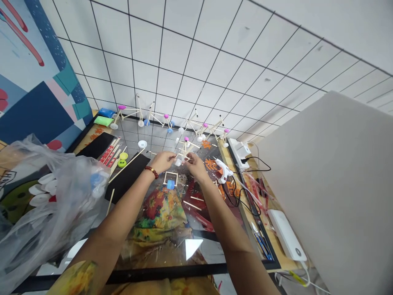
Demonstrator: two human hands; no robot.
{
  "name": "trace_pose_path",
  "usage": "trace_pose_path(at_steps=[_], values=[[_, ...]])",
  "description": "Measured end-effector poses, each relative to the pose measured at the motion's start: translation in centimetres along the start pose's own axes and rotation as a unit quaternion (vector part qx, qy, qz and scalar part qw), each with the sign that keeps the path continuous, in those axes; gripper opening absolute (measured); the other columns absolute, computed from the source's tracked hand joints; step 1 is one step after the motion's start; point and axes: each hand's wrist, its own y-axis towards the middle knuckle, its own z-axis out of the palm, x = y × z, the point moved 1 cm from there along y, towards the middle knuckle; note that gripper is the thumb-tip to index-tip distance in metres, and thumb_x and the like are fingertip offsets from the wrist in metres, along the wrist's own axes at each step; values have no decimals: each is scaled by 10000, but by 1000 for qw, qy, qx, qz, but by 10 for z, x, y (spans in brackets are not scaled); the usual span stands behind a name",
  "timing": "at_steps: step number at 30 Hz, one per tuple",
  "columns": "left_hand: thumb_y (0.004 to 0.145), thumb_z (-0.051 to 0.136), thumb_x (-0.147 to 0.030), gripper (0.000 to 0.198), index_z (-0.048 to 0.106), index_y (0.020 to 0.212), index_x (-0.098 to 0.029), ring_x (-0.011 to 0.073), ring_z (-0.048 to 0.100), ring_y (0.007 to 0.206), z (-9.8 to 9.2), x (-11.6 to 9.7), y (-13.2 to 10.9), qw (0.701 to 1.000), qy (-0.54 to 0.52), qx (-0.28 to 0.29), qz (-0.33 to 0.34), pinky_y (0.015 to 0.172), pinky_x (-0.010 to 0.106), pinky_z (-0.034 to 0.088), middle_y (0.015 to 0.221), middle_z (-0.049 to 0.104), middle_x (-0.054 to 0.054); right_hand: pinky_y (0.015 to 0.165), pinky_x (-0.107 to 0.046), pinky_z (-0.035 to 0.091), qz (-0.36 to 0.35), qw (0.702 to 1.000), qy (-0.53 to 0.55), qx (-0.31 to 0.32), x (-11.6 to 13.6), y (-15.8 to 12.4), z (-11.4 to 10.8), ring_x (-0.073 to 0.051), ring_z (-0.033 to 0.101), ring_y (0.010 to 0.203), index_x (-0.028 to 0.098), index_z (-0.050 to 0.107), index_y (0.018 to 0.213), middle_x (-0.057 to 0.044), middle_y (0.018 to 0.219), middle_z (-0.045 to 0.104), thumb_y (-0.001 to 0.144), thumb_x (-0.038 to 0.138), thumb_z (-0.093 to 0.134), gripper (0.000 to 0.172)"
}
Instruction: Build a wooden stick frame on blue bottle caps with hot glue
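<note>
My left hand (163,161), with a beaded bracelet at the wrist, pinches one side of a small tricycle model (184,150) made of wooden sticks. My right hand (195,165) grips its other side. The model has a pink seat piece on top and white bottle caps as wheels. It is held above the glass tabletop; the exact grip points are too small to make out. Nearer to me lies a square stick frame (170,177) with a blue bottle cap (170,184) at its lower side.
Several similar stick models (166,116) stand along the tiled wall. A white glue gun (224,171) lies right, its cord trailing. Left are a black sheet (127,176), red-marked sticks (108,154), a yellow tub (122,163) and a plastic bag of caps (70,184). A power strip (238,152) borders the right.
</note>
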Motion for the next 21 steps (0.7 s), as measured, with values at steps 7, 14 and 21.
trace_pose_path(at_steps=[7, 14, 21], values=[[875, 537, -283, 221, 717, 770, -210, 190, 601, 677, -1, -5, -2, 999, 49, 1, -19, 626, 285, 386, 694, 692, 34, 647, -275, 497, 19, 1000, 4, 13, -10, -5, 1, -158, 620, 638, 182, 704, 853, 13, 697, 682, 703, 270, 664, 178], [871, 526, -263, 214, 682, 737, -206, 205, 597, 717, -3, -6, -3, 997, 73, 7, -15, 656, 302, 400, 774, 694, 60, 701, -277, 501, 13, 1000, 6, -1, -9, -6, 11, -160, 620, 704, 190, 709, 874, 2, 744, 703, 773, 276, 594, 176], [826, 572, -226, 168, 712, 915, -205, 195, 643, 815, -2, -2, -3, 999, 50, 8, 1, 751, 293, 472, 954, 722, 60, 631, -265, 500, 4, 1000, -3, 22, -3, -11, 11, -159, 616, 654, 180, 710, 895, 9, 720, 684, 674, 340, 730, 274]])
